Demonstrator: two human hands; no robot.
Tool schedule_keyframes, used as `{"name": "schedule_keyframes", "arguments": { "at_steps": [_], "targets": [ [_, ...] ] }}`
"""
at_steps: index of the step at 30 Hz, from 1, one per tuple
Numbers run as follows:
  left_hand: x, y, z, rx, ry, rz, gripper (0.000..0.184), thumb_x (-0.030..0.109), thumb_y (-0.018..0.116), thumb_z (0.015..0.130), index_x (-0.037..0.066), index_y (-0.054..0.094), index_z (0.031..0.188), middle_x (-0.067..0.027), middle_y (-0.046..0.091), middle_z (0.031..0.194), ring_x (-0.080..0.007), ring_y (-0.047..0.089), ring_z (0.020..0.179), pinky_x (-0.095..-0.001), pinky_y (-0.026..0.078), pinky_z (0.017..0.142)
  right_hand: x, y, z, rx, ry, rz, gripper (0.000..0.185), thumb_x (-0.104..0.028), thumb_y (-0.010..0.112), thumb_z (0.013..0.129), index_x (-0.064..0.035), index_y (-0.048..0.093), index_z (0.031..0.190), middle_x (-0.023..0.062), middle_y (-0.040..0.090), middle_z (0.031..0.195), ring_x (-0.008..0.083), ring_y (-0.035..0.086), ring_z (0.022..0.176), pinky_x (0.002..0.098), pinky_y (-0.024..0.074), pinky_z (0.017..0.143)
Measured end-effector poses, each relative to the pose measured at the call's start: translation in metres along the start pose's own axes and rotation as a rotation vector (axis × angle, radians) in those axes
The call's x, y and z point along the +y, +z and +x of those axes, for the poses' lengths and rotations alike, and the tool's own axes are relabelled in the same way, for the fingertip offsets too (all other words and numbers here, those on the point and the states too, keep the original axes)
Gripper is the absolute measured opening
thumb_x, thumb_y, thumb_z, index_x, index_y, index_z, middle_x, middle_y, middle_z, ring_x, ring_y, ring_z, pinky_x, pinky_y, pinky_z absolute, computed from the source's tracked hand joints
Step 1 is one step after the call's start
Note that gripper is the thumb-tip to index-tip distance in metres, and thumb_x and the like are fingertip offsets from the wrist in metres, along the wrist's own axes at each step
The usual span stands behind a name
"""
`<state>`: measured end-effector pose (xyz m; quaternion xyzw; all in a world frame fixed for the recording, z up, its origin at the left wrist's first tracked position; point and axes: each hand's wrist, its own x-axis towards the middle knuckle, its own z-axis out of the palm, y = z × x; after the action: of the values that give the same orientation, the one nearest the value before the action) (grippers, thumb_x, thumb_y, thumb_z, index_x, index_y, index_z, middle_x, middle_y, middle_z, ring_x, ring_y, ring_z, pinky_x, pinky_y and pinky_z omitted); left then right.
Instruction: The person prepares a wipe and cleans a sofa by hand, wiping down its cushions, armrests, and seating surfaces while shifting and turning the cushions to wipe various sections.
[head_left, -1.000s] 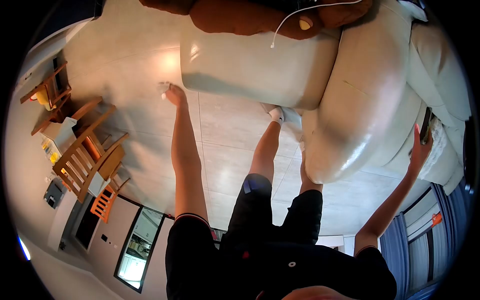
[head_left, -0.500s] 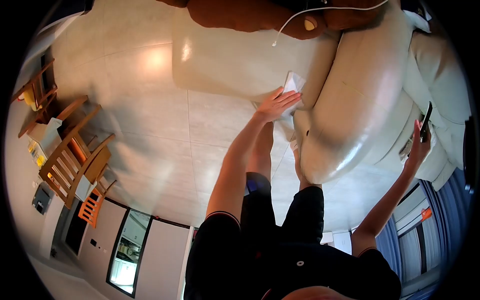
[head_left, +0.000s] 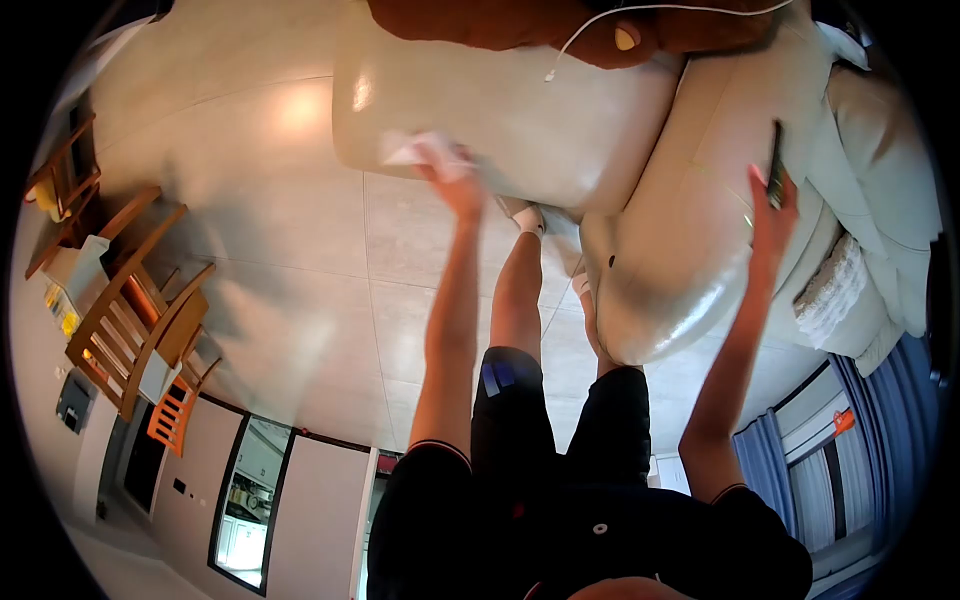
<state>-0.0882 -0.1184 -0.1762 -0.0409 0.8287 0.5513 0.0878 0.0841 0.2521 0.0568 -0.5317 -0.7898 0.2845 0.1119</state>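
My left hand point(head_left: 455, 182) is closed around a white cloth or tissue point(head_left: 408, 149), both blurred by motion, over the near left edge of the cream sofa's long seat point(head_left: 520, 120). On the right, my right hand point(head_left: 773, 215) grips a thin dark object point(head_left: 776, 150), perhaps a remote or phone, above the rounded sofa part point(head_left: 700, 220). A small dark spot point(head_left: 612, 262) shows on that part's near side.
A brown plush item point(head_left: 480, 22) and a white cable point(head_left: 660, 8) lie at the seat's far end. White lacy fabric point(head_left: 832, 290) rests on the sofa at right. Wooden chairs point(head_left: 135, 310) stand at left. Blue curtains point(head_left: 885, 420) hang at lower right.
My left hand has swept left with the white cloth from the seat's right part to its left edge. My right hand has moved left and farther up with the dark object.
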Motion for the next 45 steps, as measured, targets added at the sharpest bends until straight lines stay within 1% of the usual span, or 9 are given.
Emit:
{"name": "schedule_keyframes", "arguments": {
  "at_steps": [6,10,15,17,21,22,28,35,45],
  "targets": [
    [0.03,0.061,-0.07,-0.821,1.173,0.75,0.056,0.012,0.049,0.093,0.007,0.042,0.149,-0.0045,0.044,0.153,-0.0201,0.039,0.141,-0.0481,0.026,0.118,0.002,0.134,-0.011,-0.065,-0.141,-0.227,0.061,-0.038,0.081,0.077,-0.0007,0.062,0.121,0.0209,0.06,0.115,0.04,0.058,0.111,0.0479,0.0486,0.093],
    [0.009,-0.009,0.04,-0.812,0.851,0.668,0.057,0.011,0.047,0.093,0.012,0.043,0.15,-0.0038,0.041,0.156,-0.0169,0.033,0.147,-0.0515,0.02,0.12,-0.005,0.181,-0.035,-0.1,-0.148,-0.203,0.067,-0.036,0.081,0.074,-0.0013,0.058,0.127,0.0203,0.058,0.118,0.0399,0.058,0.11,0.0503,0.0488,0.092],
    [-0.012,-0.093,0.084,-0.083,0.206,0.771,0.067,0.033,0.047,0.1,0.002,0.027,0.155,-0.0178,0.03,0.161,-0.0339,0.026,0.149,-0.0539,0.014,0.12,-0.034,0.247,-0.068,-0.192,-0.258,-0.288,0.078,-0.032,0.082,0.074,-0.0029,0.049,0.138,0.0158,0.051,0.131,0.0376,0.051,0.119,0.0521,0.0425,0.098],
    [-0.049,-0.082,0.067,0.263,-0.315,0.271,0.064,0.041,0.035,0.106,0.001,0.027,0.155,-0.0177,0.028,0.161,-0.036,0.025,0.148,-0.0509,0.017,0.12,-0.045,0.268,-0.081,-0.147,-0.288,-0.303,0.084,-0.033,0.083,0.074,-0.0056,0.045,0.144,0.0135,0.047,0.136,0.036,0.047,0.121,0.0513,0.0404,0.099],
    [-0.026,0.005,-0.036,0.063,-0.787,-0.074,0.077,0.054,0.037,0.104,-0.003,0.024,0.154,-0.025,0.033,0.157,-0.0329,0.032,0.145,-0.0349,0.027,0.116,-0.041,0.277,-0.091,-0.113,-0.351,-0.312,0.087,-0.033,0.083,0.074,-0.0077,0.042,0.147,0.0119,0.046,0.138,0.0353,0.046,0.12,0.0503,0.0396,0.099],
    [-0.077,0.048,-0.078,0.142,-0.46,0.24,0.06,0.041,0.029,0.11,0.005,0.023,0.157,-0.0199,0.04,0.154,-0.0312,0.043,0.136,-0.0397,0.033,0.112,-0.043,0.277,-0.092,-0.126,-0.363,-0.315,0.089,-0.033,0.083,0.074,-0.0088,0.04,0.148,0.0112,0.046,0.139,0.0353,0.046,0.121,0.0509,0.0394,0.099],
    [0.17,-0.02,-0.2,-0.025,-0.843,-0.79,0.066,0.04,0.042,0.108,-0.009,0.029,0.149,-0.0176,0.038,0.153,-0.0292,0.038,0.139,-0.0343,0.031,0.115,-0.036,0.253,-0.076,-0.252,-0.4,-0.237,0.091,-0.035,0.082,0.075,-0.0111,0.038,0.15,0.0119,0.045,0.142,0.0363,0.045,0.128,0.0505,0.0399,0.105],
    [-0.032,-0.09,-0.171,-0.146,-0.506,-0.624,0.061,0.047,0.043,0.105,0.007,0.037,0.15,-0.0119,0.046,0.147,-0.0279,0.052,0.128,-0.0458,0.05,0.101,0.007,0.218,-0.035,-0.311,-0.347,0.042,0.075,-0.033,0.079,0.081,-0.0088,0.045,0.143,0.0198,0.042,0.15,0.0416,0.041,0.137,0.0468,0.0403,0.109],
    [-0.012,-0.41,-0.16,0.476,-0.745,-0.22,0.042,0.045,0.041,0.101,0.014,0.06,0.124,-0.0032,0.064,0.12,-0.0238,0.061,0.104,-0.042,0.049,0.082,-0.159,0.025,0.047,0.025,-0.387,0.321,0.051,-0.011,0.076,0.082,-0.0055,0.057,0.128,0.0173,0.053,0.135,0.0334,0.055,0.121,0.0429,0.046,0.101]
  ]
}}
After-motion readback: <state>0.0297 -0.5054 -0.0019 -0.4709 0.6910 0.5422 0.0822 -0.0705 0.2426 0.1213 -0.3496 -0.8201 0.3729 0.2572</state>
